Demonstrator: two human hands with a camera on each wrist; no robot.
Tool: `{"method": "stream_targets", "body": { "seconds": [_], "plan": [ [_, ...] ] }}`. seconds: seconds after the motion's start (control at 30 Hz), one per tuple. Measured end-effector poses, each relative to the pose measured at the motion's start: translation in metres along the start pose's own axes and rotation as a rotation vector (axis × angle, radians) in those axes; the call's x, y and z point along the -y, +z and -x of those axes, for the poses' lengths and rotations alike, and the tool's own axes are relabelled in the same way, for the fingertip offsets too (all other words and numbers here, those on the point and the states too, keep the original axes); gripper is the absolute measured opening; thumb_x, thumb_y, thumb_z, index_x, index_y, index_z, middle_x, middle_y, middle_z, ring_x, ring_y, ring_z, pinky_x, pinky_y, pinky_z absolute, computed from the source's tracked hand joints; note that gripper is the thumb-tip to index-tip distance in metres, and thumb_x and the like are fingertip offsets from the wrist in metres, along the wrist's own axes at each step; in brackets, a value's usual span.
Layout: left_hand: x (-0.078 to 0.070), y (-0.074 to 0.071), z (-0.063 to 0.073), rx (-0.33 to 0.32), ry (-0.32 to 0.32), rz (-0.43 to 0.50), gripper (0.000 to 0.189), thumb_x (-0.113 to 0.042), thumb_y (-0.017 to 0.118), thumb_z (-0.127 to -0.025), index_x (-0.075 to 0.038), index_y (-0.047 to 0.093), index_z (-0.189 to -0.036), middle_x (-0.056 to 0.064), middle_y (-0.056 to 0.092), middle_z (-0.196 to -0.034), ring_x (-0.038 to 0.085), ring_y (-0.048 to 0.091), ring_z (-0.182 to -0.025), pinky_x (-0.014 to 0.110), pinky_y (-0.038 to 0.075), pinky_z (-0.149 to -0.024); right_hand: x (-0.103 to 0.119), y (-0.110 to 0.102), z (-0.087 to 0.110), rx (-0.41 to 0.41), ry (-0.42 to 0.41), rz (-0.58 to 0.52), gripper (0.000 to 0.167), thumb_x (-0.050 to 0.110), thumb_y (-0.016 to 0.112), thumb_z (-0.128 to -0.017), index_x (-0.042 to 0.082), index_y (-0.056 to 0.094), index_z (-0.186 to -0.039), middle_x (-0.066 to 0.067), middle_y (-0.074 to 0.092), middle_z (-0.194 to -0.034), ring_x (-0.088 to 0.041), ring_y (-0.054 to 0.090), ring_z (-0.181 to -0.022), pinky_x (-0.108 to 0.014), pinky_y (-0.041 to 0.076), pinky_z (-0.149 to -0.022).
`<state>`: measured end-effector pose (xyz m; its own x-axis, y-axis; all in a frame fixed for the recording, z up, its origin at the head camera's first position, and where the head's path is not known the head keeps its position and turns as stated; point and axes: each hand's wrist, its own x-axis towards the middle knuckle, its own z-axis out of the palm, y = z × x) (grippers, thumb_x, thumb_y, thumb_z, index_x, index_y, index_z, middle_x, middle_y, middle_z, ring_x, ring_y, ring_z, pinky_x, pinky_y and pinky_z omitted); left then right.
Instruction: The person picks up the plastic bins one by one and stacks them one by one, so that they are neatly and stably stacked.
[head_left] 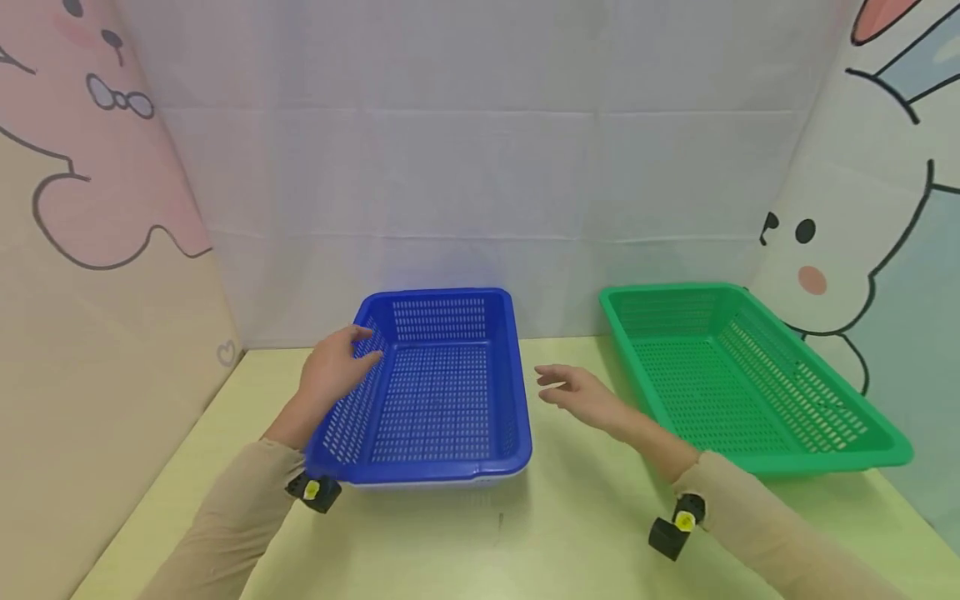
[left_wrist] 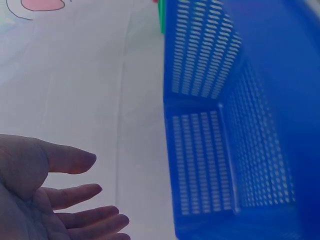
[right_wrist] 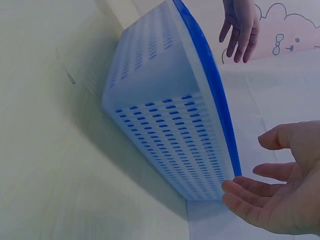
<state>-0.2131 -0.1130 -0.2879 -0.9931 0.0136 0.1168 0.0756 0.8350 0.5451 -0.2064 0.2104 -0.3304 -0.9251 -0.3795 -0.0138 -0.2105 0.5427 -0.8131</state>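
Note:
A blue perforated plastic basket (head_left: 438,400) stands upright on the table with nothing inside. Beneath its rim shows a whitish outer wall (right_wrist: 145,90), which looks like a second basket nested around it. My left hand (head_left: 333,367) hovers by the blue basket's left rim, its fingers loosely extended and holding nothing. To the right of that basket, my right hand (head_left: 585,398) reaches toward it with relaxed fingers. The right wrist view puts those fingertips close to the blue rim (right_wrist: 220,100); whether they touch it I cannot tell.
At the right stands a green perforated basket (head_left: 750,462), wider toward me, under my right forearm's far side. The pale yellow table (head_left: 405,542) meets a white cloth backdrop (head_left: 480,183). Cartoon-printed panels (head_left: 840,267) flank both sides.

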Motion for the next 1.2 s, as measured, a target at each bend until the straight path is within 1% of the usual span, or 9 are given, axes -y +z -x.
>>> {"method": "stream_targets", "body": {
  "seconds": [0.17,0.3,0.37,0.47,0.67,0.8,1.0,1.1,1.2],
  "plan": [
    [-0.045,0.008,-0.013,0.025,0.046,0.062,0.043,-0.021,0.055,-0.089,-0.001,0.049,-0.127,0.019,0.053,-0.123,0.033,0.052,-0.109,0.048,0.044,-0.087,0.005,-0.023,0.003,0.054,-0.033,0.050,0.047,0.013,0.049,-0.092,-0.008,0.037,-0.133,-0.028,0.046,-0.127,-0.037,0.051,-0.111,-0.048,0.042,-0.091],
    [-0.075,0.021,-0.022,0.075,0.066,0.178,0.043,-0.023,0.056,-0.090,-0.005,0.049,-0.128,0.014,0.052,-0.127,0.030,0.050,-0.114,0.045,0.043,-0.090,0.007,-0.043,0.004,0.056,-0.030,0.057,0.049,0.014,0.047,-0.094,-0.007,0.032,-0.136,-0.028,0.042,-0.130,-0.039,0.046,-0.116,-0.050,0.039,-0.094],
    [-0.087,0.029,-0.025,0.102,0.072,0.240,0.042,-0.023,0.057,-0.089,-0.005,0.050,-0.127,0.014,0.052,-0.127,0.029,0.049,-0.114,0.044,0.043,-0.091,0.006,-0.053,0.003,0.045,-0.019,0.057,0.051,0.015,0.046,-0.094,-0.006,0.030,-0.137,-0.028,0.040,-0.132,-0.039,0.043,-0.118,-0.051,0.037,-0.096],
    [-0.103,0.043,-0.029,0.137,0.055,0.328,0.041,-0.023,0.057,-0.089,-0.005,0.050,-0.127,0.013,0.050,-0.129,0.028,0.049,-0.115,0.042,0.044,-0.091,0.005,-0.068,0.003,0.017,0.003,0.072,0.053,0.018,0.047,-0.095,-0.005,0.028,-0.138,-0.027,0.040,-0.133,-0.040,0.040,-0.120,-0.053,0.035,-0.096],
    [-0.137,0.066,-0.034,0.143,0.060,0.420,0.041,-0.021,0.058,-0.089,-0.007,0.051,-0.127,0.012,0.050,-0.129,0.027,0.047,-0.117,0.040,0.043,-0.092,-0.004,-0.100,0.006,-0.064,0.045,0.118,0.057,0.024,0.046,-0.095,-0.002,0.025,-0.141,-0.026,0.038,-0.133,-0.041,0.036,-0.121,-0.054,0.035,-0.094],
    [-0.158,0.079,-0.033,0.165,0.073,0.463,0.040,-0.019,0.057,-0.089,-0.008,0.051,-0.127,0.011,0.050,-0.129,0.026,0.048,-0.116,0.038,0.045,-0.090,-0.011,-0.118,0.008,-0.121,0.087,0.175,0.056,0.025,0.043,-0.096,-0.002,0.023,-0.141,-0.028,0.037,-0.133,-0.043,0.032,-0.123,-0.056,0.034,-0.094],
    [-0.182,0.098,-0.025,0.186,0.084,0.500,0.039,-0.017,0.059,-0.087,-0.008,0.053,-0.125,0.010,0.054,-0.124,0.024,0.052,-0.112,0.036,0.045,-0.090,-0.023,-0.145,0.011,-0.182,0.171,0.268,0.058,0.032,0.035,-0.098,-0.004,0.020,-0.141,-0.032,0.029,-0.136,-0.047,0.030,-0.122,-0.059,0.032,-0.094],
    [-0.194,0.109,-0.022,0.196,0.082,0.516,0.039,-0.018,0.061,-0.086,-0.008,0.055,-0.123,0.010,0.056,-0.122,0.025,0.052,-0.112,0.036,0.044,-0.090,-0.030,-0.156,0.016,-0.189,0.202,0.315,0.063,0.037,0.033,-0.098,-0.007,0.017,-0.141,-0.035,0.026,-0.135,-0.050,0.029,-0.120,-0.061,0.031,-0.093],
    [-0.205,0.119,-0.018,0.203,0.070,0.502,0.040,-0.020,0.063,-0.085,-0.009,0.055,-0.122,0.008,0.058,-0.121,0.024,0.052,-0.111,0.035,0.044,-0.090,-0.039,-0.165,0.022,-0.171,0.234,0.357,0.069,0.042,0.032,-0.097,-0.009,0.014,-0.141,-0.037,0.024,-0.135,-0.052,0.027,-0.120,-0.062,0.030,-0.093]
  ]
}}
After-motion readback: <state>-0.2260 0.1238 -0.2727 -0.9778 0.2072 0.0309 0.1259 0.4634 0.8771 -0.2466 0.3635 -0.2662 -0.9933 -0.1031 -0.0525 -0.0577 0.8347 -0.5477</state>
